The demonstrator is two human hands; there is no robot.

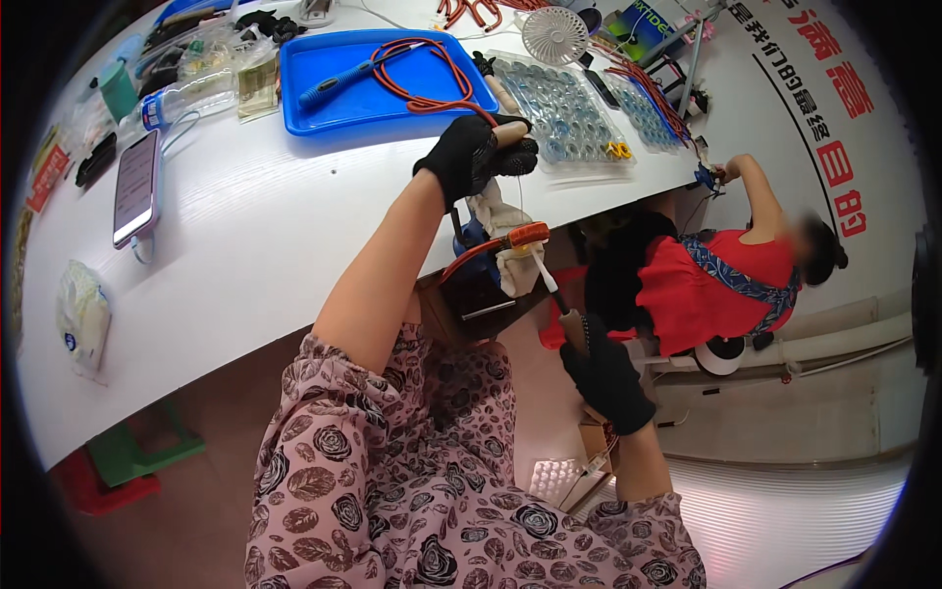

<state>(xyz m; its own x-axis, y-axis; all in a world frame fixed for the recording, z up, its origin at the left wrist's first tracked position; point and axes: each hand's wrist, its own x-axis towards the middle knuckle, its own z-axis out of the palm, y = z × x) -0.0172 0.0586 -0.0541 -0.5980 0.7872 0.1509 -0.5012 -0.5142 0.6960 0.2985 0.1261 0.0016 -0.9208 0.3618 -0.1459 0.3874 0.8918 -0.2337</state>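
Observation:
Both hands wear black gloves with tan covers on some fingers. My left hand [478,157] is closed above the table's front edge, and a thin strand [521,191] runs down from it. Below it, a blue vise [473,239] at the table edge has jaws padded with whitish cloth [518,270]. An orange-red wound piece [528,234], with a reddish cord [469,257] leading off it, sits at the cloth. My right hand [608,381] grips a slim tool [549,285] with a dark shaft; its pale tip is close under the wound piece. Whether they touch, I cannot tell.
A blue tray [294,110] holds a blue-handled tool [334,86] and coiled red-brown cord [453,71]. Behind stand clear trays of small round cups [564,113] and a white fan [554,36]. A phone [136,187] lies left. A person in red [702,294] works at right.

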